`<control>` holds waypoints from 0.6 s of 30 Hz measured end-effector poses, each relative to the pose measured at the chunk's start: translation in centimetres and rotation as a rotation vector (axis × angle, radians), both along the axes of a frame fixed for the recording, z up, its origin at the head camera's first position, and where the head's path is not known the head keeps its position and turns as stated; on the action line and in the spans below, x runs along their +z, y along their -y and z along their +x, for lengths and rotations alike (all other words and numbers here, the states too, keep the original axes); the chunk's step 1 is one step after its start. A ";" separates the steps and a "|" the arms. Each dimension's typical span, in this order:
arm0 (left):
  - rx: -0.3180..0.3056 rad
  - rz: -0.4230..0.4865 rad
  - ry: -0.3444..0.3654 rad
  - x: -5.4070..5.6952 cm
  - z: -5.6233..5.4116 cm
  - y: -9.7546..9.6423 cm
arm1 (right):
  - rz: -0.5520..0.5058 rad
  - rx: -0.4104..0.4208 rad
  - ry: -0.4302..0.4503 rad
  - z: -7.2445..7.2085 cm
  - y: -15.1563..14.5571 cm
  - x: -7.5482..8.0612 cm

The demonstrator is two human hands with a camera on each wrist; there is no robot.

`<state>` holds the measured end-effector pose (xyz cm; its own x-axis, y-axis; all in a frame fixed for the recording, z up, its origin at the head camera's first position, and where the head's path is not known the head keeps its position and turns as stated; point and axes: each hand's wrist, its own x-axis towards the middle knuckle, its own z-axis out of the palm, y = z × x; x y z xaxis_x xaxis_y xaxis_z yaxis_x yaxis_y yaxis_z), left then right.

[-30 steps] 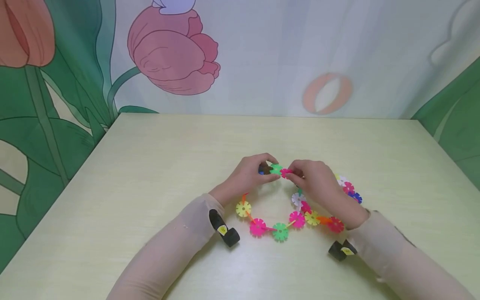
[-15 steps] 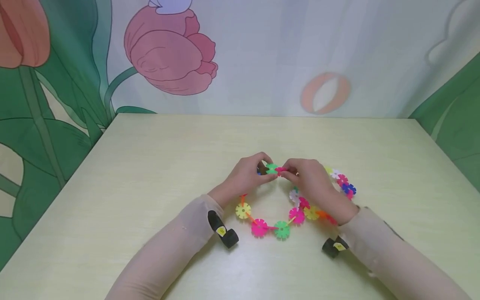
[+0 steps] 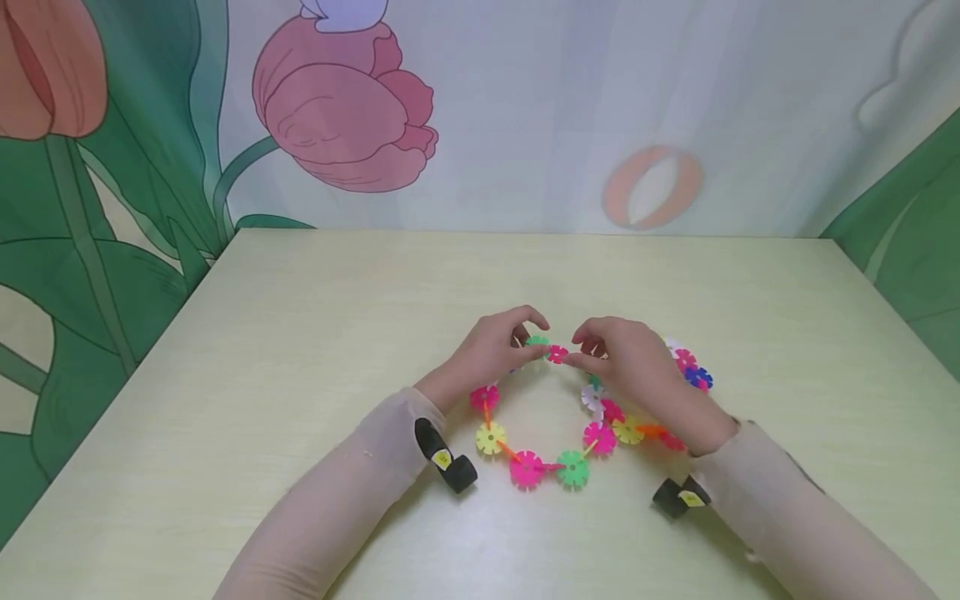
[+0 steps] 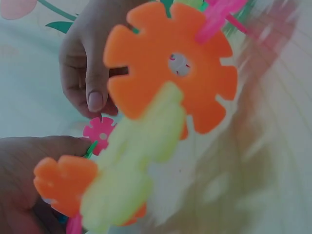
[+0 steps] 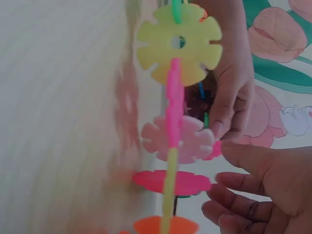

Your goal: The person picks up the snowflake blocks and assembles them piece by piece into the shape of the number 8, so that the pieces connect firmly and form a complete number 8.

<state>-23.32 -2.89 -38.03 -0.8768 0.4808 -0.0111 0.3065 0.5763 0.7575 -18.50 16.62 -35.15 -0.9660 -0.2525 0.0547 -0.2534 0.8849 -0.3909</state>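
Observation:
A chain of colourful notched flower-shaped discs (image 3: 527, 470) forms a loop on the table in the head view. My left hand (image 3: 491, 346) is at the loop's far side, thumb and index finger parted. A green disc (image 3: 537, 340) shows between them, right by the thumb. Joined to it is a pink disc (image 3: 557, 355), between the two hands. My right hand (image 3: 626, 354) has its thumb tip close to that pink disc, with the index finger raised off it. Spread, relaxed right fingers (image 5: 239, 183) appear in the right wrist view. Large in the left wrist view is an orange disc (image 4: 170, 68).
More of the chain passes under the right forearm, with a blue disc (image 3: 697, 377) at its right. A pale wooden table (image 3: 337, 333) meets a wall printed with tulips (image 3: 345, 108). Black wrist cameras (image 3: 450, 462) sit on both cuffs.
Both hands have parted their fingers from the green and pink discs, which have sunk a little. The right hand has drawn slightly right. The near part of the loop has shifted toward me.

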 end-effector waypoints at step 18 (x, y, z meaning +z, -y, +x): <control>-0.116 -0.083 0.000 -0.2 0.2 0.0 | 0.246 -0.069 0.159 3.4 0.1 -0.4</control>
<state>-23.09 -2.91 -38.22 -0.8156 0.5760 -0.0553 0.3743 0.5980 0.7087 -15.05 16.54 -35.56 -0.9730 -0.1726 -0.1533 -0.1419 0.9710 -0.1924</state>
